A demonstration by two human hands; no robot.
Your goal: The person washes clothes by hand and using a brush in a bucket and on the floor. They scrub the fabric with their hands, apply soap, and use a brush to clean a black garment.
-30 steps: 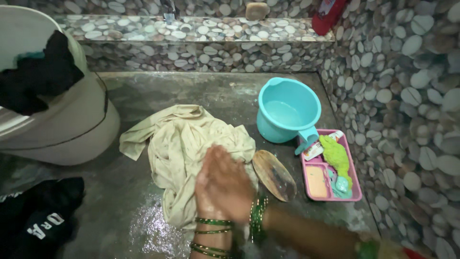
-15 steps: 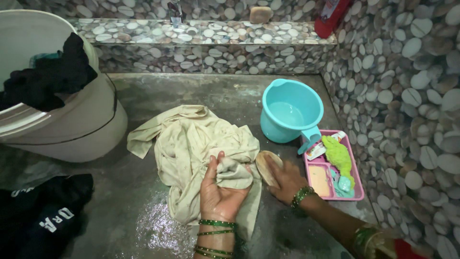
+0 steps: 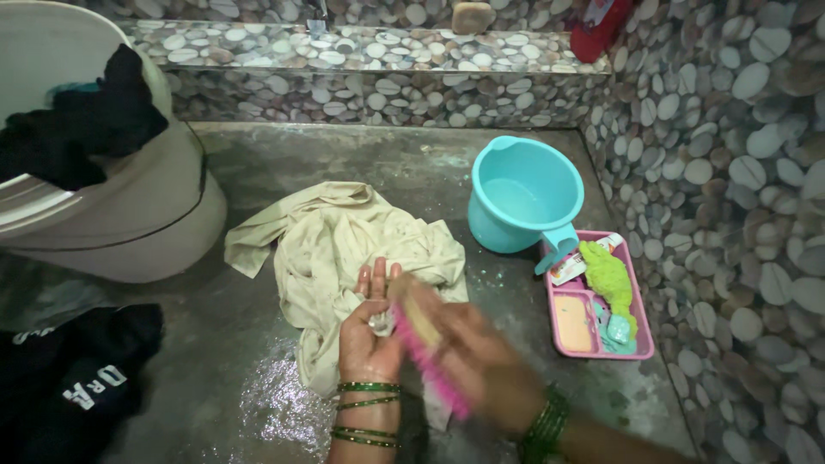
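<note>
Pebble-tiled walls (image 3: 730,129), tiled ledge (image 3: 369,47), wet grey floor (image 3: 258,163)

right hand (image 3: 468,348) and brush (image 3: 425,352) – motion-blurred, bucket (image 3: 129,215) – cropped left

A small flat packet (image 3: 574,265), white with red and some print, lay at the upper end of the pink tray (image 3: 640,344), just beside the handle of the turquoise mug (image 3: 522,196). On the pebbled ledge (image 3: 361,47) at the top right stood a red bottle (image 3: 599,27) with a pale label, cut off by the frame. A dark garment (image 3: 82,378) at the lower left bore white printed lettering.
</note>
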